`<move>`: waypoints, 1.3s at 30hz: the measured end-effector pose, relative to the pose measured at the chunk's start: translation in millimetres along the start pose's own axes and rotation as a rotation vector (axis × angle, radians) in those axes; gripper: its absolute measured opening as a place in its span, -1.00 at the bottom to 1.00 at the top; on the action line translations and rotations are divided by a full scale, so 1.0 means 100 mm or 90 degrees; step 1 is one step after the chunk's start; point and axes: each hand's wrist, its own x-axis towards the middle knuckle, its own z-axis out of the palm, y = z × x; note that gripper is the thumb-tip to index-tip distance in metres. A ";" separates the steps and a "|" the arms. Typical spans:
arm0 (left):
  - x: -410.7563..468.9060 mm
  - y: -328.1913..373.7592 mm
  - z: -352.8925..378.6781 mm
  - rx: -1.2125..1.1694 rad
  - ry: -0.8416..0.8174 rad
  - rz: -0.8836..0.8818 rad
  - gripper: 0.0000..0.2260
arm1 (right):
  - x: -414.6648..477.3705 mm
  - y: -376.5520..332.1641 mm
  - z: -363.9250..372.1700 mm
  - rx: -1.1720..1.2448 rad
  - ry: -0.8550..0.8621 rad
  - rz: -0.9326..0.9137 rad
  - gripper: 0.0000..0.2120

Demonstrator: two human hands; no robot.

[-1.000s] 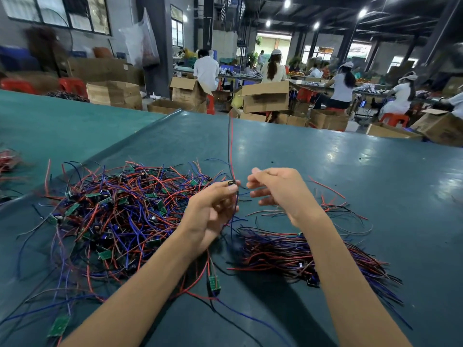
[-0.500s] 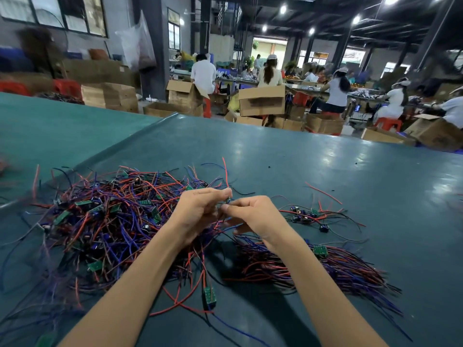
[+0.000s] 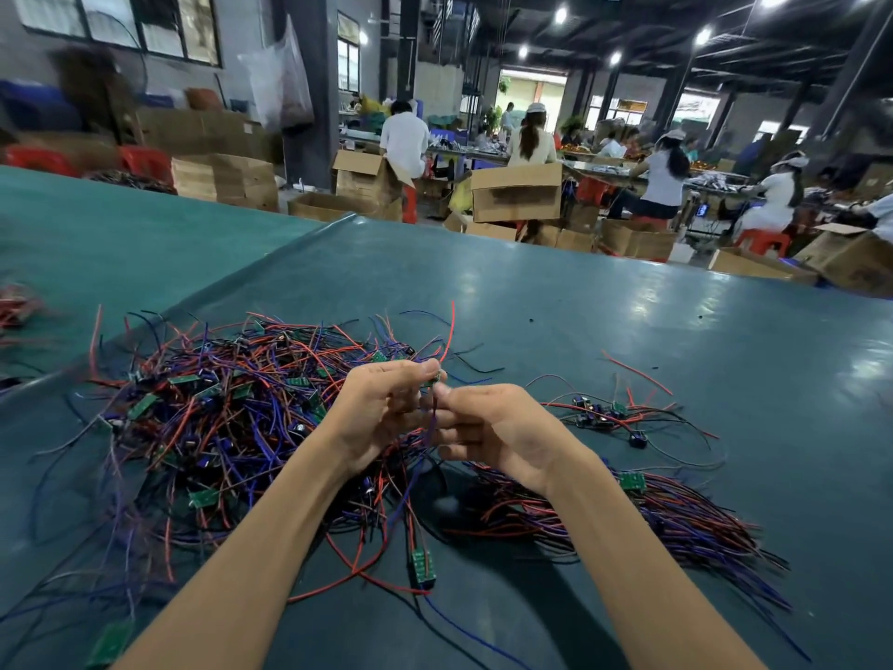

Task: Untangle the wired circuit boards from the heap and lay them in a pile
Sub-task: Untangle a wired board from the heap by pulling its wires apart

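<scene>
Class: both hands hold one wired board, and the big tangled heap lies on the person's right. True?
No. The head view shows the tangled heap on the person's left. The left hand and right hand do hold one wired board.

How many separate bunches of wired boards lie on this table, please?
3: heap at left; pile at near right; small cluster just behind it. More may lie out of view.

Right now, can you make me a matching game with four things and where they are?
Things:
1 heap
2 pile
3 held board
4 lone board

Places:
A alone, nearest the camera
B pinched in the left hand
C left side of the table
D right side of the table

Pairs: 1-C, 2-D, 3-B, 4-A
</scene>
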 end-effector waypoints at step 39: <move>0.11 -0.09 -0.01 -0.119 0.119 0.031 -0.80 | -0.35 -0.34 0.03 -0.520 0.011 0.187 -0.44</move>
